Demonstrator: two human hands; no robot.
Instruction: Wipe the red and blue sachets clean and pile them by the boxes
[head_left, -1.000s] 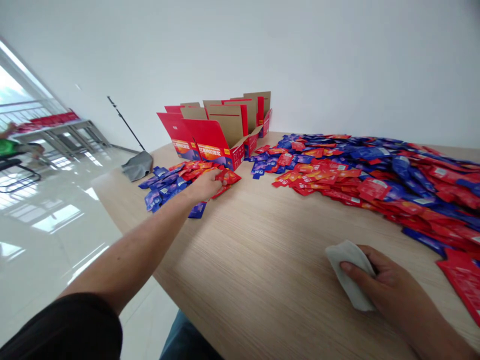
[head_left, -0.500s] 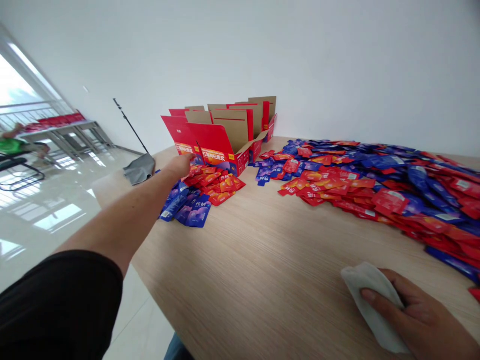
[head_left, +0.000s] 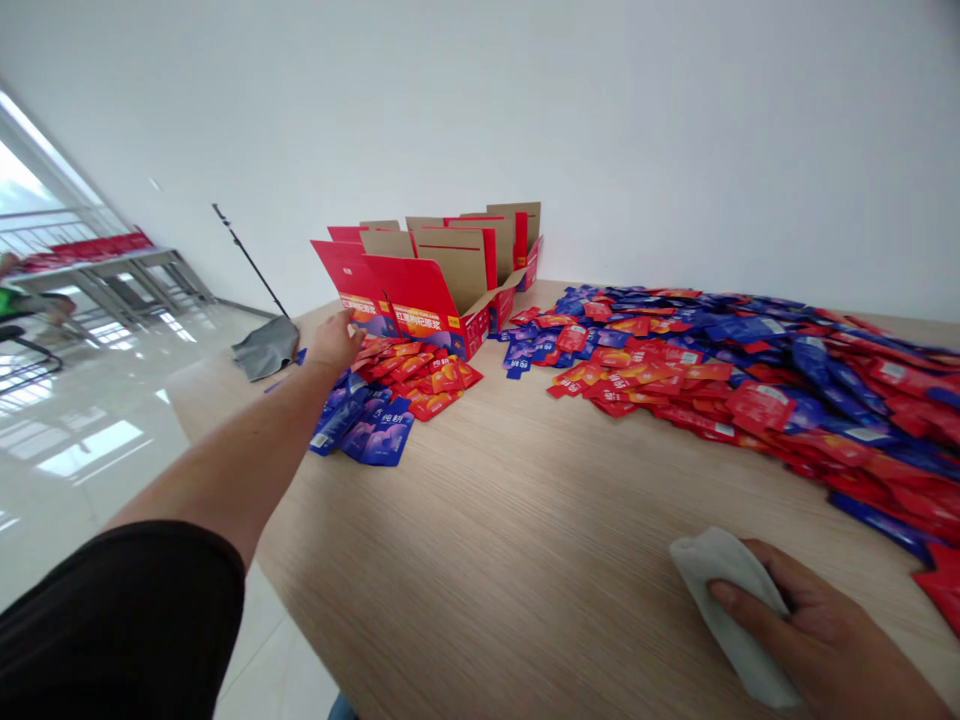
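Observation:
My left hand (head_left: 339,338) reaches out over the far left of the table, beside the front of the red boxes (head_left: 420,300) and above a small pile of red pouches (head_left: 435,380) and blue pouches (head_left: 379,430). Its fingers are mostly hidden, so what they hold, if anything, does not show. At the lower right, my right hand (head_left: 795,620) is closed round a folded white cloth (head_left: 731,610), thumb on top, low over the wooden table (head_left: 525,530).
A long heap of red and blue pouches (head_left: 720,370) runs along the right side. A grey cloth (head_left: 266,348) lies at the far left table edge, near a thin black pole (head_left: 251,262). A person's green sleeve (head_left: 7,300) shows far left.
My left hand has moved slightly left, off the box front. The view has shifted a little. My right hand still holds the white cloth.

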